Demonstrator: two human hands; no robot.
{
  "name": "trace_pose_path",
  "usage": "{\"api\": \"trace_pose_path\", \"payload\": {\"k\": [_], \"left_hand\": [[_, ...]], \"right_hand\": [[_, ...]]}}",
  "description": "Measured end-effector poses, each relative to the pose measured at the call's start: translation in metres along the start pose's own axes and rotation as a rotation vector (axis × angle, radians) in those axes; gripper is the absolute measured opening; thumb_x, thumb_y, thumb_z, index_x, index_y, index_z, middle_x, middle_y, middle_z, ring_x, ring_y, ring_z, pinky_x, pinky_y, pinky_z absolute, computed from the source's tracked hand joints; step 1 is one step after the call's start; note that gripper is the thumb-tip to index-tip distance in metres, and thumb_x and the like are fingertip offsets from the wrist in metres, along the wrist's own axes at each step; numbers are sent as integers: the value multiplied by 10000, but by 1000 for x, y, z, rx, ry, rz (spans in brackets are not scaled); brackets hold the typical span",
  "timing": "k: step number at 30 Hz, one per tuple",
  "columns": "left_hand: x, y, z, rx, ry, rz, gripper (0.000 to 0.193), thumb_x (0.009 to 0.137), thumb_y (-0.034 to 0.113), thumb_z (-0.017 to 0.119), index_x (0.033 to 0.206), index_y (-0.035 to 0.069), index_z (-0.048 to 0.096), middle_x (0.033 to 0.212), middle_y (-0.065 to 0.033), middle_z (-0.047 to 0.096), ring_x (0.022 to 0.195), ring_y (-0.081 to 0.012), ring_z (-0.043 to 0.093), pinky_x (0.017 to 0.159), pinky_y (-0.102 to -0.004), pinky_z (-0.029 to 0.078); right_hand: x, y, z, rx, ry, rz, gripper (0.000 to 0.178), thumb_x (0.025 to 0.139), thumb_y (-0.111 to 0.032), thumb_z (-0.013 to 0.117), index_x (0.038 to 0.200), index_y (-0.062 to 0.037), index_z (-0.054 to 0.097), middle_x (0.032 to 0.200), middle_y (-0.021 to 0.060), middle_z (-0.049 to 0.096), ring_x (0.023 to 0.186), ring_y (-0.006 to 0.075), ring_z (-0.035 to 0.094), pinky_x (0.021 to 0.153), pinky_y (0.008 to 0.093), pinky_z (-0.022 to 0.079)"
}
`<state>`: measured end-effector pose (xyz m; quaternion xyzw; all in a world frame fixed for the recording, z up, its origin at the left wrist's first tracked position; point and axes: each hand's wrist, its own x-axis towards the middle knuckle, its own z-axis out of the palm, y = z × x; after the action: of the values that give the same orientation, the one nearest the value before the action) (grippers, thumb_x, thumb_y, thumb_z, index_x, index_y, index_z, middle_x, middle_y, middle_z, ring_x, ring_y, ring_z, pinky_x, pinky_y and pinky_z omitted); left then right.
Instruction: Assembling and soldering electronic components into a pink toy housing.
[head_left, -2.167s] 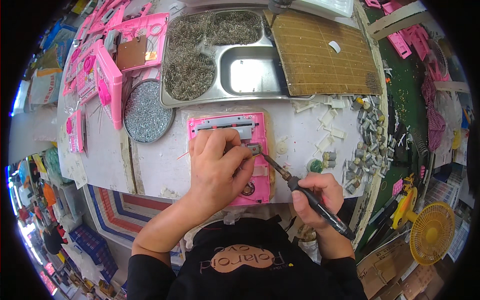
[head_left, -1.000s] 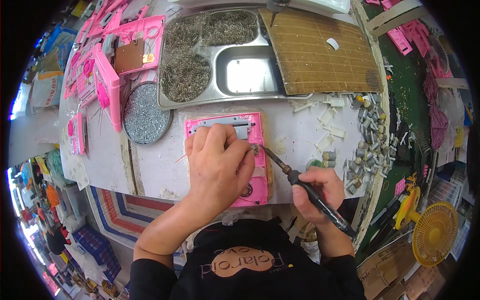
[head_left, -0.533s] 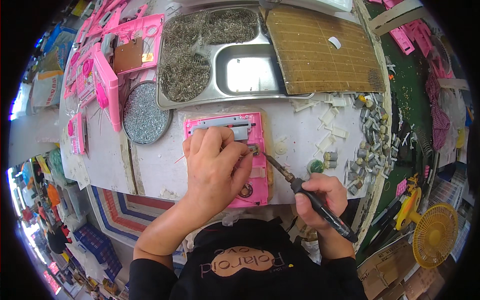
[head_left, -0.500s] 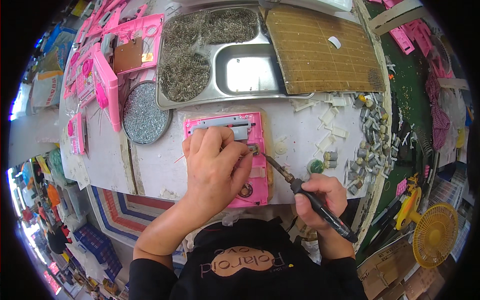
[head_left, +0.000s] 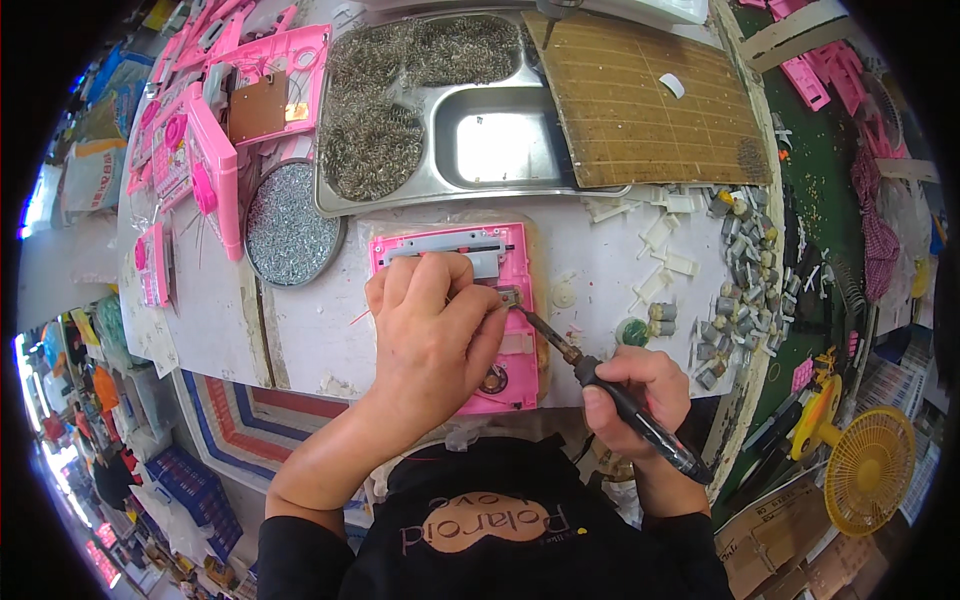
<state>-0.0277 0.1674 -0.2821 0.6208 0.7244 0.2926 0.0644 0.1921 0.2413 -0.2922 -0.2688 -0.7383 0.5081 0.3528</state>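
On the table in front of me lies a pink plastic housing [head_left: 518, 375] with grey parts set in it. My right hand [head_left: 655, 390] is closed round the black handle of a soldering iron [head_left: 625, 402]. Its tip touches or nearly touches a small metal motor [head_left: 508, 298] at the housing's right side. Over the housing's middle is my left hand [head_left: 420, 320], its thumb and forefinger pinched right beside the motor. What they hold is hidden. A thin red wire [head_left: 358, 319] sticks out at this hand's left edge.
Left of the housing stands a round tray of screws [head_left: 293, 225]. Behind it, a steel tray [head_left: 440, 190] holds coiled springs, with a brown board [head_left: 650, 110] over its right end. White plastic parts [head_left: 655, 255] and small motors [head_left: 730, 310] lie to the right; pink housings [head_left: 205, 150] pile up at left.
The soldering iron's tip has shifted slightly left, closer to the motor, and my right hand moved a little with it. My left hand keeps its pinch in about the same place.
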Motion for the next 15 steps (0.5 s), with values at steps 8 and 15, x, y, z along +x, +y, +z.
{"api": "trace_pose_path", "payload": {"k": [8,15], "left_hand": [[-1,0,0,-2,-2,-5,149,740,87,779,865,95,700,936,-51,532,908,-262,506,817,-404,351],[0,0,1,7,1,2,148,742,87,776,868,96,698,934,-52,530,910,-264,509,819,-405,352]], "right_hand": [[0,-10,-1,21,9,153,236,874,-91,742,1007,3,572,707,16,557,584,56,442,529,226,335],[7,-22,-3,129,48,361,231,883,-86,734,1003,20,568,754,-3,567,635,25,435,572,207,338]]}}
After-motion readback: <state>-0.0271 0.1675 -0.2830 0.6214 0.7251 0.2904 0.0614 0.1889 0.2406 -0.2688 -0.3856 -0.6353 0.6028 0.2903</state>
